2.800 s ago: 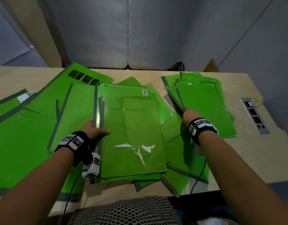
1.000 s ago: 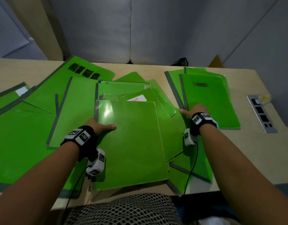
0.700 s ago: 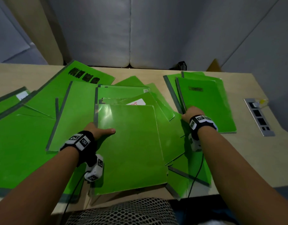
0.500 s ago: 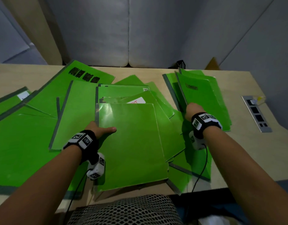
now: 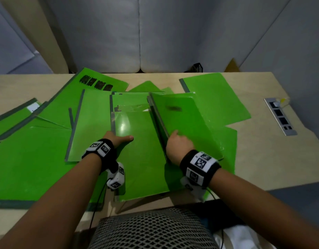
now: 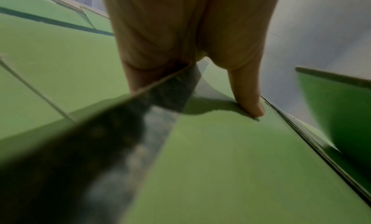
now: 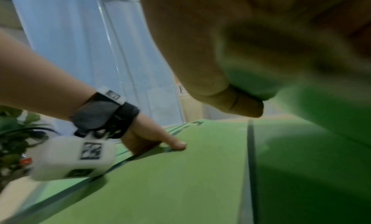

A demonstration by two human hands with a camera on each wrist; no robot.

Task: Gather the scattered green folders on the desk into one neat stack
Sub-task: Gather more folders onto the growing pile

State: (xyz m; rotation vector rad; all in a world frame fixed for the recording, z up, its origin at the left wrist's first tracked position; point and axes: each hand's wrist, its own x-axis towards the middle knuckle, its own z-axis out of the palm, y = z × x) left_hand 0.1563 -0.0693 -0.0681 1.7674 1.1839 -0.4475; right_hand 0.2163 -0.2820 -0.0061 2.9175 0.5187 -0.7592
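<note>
green stack [image 5: 142, 155]: centre of desk [image 5: 263, 159], being built up
left hand [image 5: 117, 138]: thumb on top, fingers under spine edge (steadying it)
right hand [image 5: 179, 142]: clamped on tilted folder [image 5: 187, 123], bringing it over to add

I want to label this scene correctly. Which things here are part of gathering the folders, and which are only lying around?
Part of the job:
- lifted folder, gripped by the right hand
- central stack, held at its edge by the left hand
- scattered green folders, left and far right

Just lying about:
- socket panel set into the desk
- small black basket behind the desk
</note>
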